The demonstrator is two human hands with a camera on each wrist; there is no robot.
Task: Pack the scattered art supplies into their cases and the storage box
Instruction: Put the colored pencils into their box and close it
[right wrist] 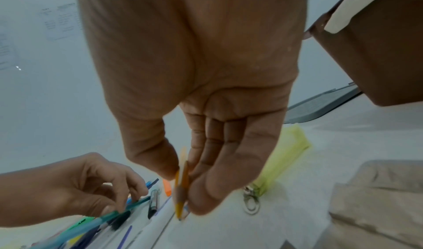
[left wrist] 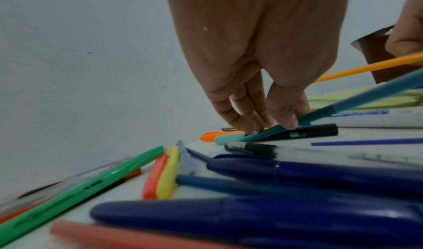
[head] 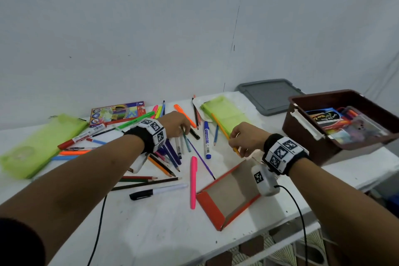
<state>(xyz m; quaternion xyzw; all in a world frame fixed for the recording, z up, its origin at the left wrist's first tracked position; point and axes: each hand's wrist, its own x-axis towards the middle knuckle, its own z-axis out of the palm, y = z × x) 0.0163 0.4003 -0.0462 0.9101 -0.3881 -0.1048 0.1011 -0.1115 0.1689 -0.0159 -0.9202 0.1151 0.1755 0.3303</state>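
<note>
Many pens, markers and pencils lie scattered across the white table (head: 164, 227). My left hand (head: 183, 130) pinches a teal pen (head: 187, 142) at the far side of the heap; in the left wrist view thumb and fingertips (left wrist: 249, 124) grip the teal pen (left wrist: 320, 110), which tilts up off the pile. My right hand (head: 234, 142) pinches an orange pencil (head: 221, 125) between thumb and fingers, just beyond an open red cardboard tray (head: 207, 207). In the right wrist view the orange pencil (right wrist: 182, 186) points down towards the table.
A brown storage box (head: 302, 131) holding packed supplies stands at the right, its grey lid (head: 269, 96) behind it. Green pencil cases lie at the far left (head: 43, 142) and at the back middle (head: 228, 114). A printed pencil-box sleeve (head: 117, 113) lies at the back.
</note>
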